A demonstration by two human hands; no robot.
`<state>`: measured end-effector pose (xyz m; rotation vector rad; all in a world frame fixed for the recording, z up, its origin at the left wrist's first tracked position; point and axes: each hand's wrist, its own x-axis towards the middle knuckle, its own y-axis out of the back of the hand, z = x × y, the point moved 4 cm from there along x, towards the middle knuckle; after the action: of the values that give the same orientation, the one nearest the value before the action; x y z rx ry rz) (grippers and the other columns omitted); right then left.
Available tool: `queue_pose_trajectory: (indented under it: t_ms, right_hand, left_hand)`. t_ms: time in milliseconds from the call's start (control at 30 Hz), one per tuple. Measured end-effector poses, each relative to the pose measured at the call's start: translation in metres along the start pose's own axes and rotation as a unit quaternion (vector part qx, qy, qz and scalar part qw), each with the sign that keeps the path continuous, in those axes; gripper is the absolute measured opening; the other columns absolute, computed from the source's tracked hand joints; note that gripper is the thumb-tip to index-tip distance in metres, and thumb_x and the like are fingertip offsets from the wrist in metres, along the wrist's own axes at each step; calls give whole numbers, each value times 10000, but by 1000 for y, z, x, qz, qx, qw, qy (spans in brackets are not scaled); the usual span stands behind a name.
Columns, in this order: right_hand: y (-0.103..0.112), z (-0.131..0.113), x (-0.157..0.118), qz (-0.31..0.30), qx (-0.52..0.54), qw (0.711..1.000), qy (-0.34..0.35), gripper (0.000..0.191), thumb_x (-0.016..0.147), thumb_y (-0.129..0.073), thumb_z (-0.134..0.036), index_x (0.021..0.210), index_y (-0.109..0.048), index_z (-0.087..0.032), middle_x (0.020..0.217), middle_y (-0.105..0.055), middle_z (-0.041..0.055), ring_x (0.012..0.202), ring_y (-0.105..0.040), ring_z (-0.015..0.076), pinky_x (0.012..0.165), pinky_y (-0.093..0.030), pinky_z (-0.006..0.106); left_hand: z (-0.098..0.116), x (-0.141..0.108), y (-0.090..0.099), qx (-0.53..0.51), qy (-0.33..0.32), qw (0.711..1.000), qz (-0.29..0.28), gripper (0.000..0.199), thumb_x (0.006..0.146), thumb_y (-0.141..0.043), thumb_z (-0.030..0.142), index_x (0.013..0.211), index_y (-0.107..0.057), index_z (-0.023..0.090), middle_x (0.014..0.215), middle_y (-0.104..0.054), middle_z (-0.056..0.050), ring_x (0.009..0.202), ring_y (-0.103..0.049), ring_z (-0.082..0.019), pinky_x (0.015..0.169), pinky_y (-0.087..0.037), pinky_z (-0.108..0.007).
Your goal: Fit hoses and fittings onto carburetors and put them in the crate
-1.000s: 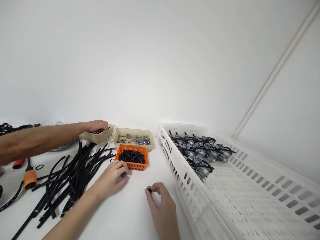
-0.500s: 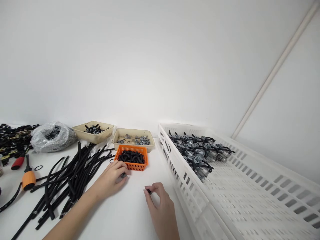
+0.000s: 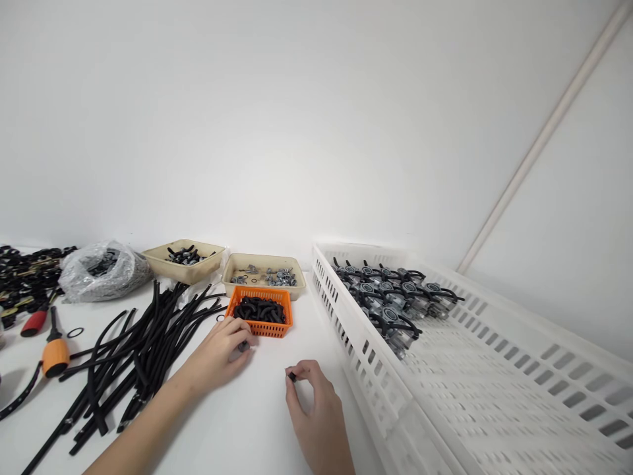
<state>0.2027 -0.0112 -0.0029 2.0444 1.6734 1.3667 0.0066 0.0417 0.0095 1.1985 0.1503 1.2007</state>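
Observation:
My left hand [image 3: 225,349] rests low over the white table, just in front of the orange basket [image 3: 289,326]. Its fingers are closed on a small dark grey part [image 3: 243,346], mostly hidden by them. To the right, my right hand [image 3: 316,409] pinches a small black piece [image 3: 291,376] between thumb and forefinger; its exact kind is too small to tell. A gap of bare table separates the two hands. Short black curved tube pieces [image 3: 262,309] fill the orange basket.
Long black tubes [image 3: 148,349] lie in a heap at left, by an orange-handled screwdriver [image 3: 56,356]. A large white crate [image 3: 395,396] with grey-and-black assemblies [image 3: 390,316] stands at right. Behind are two beige trays [image 3: 230,270] [image 3: 163,254] and a plastic bag [image 3: 103,280].
The black piece in my right hand has turned slightly between thumb and forefinger. My left hand has stayed nearly still.

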Motion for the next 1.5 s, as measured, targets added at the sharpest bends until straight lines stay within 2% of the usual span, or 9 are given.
queue_pose_trajectory:
  t_ms: [233,733,1267,1500]
  right_hand:
    - [3,0,0,21,3,1000,-7,39,851,-485,-229,871,-513,-247,818,-674,21,779,-667,198,694,-535,305]
    - [3,5,1,31,2,999,-19,137,832,-429,-212,900,-546,-235,862,-686,43,833,-670,219,733,-548,368]
    - [7,3,1,73,7,997,-19,116,866,-492,-309,855,-578,-233,798,-702,46,760,-685,213,665,-555,311]
    - [6,4,1,63,-4,998,-21,125,879,-494,-333,831,-560,-238,779,-686,30,746,-677,206,656,-546,303]
  left_hand:
    - [0,0,1,-2,-7,1000,5,168,843,-508,128,925,-616,227,1003,-619,-53,895,-566,-215,805,-468,-374]
    - [1,0,1,-4,-3,1000,2,187,838,-519,121,948,-619,235,1015,-621,-44,920,-571,-214,835,-466,-381]
    - [0,0,1,2,-13,1000,16,175,830,-529,120,921,-622,238,993,-629,-46,890,-587,-212,798,-477,-358]
    - [0,0,1,3,-13,1000,10,181,822,-532,114,924,-620,234,1004,-632,-50,909,-584,-219,804,-478,-364]
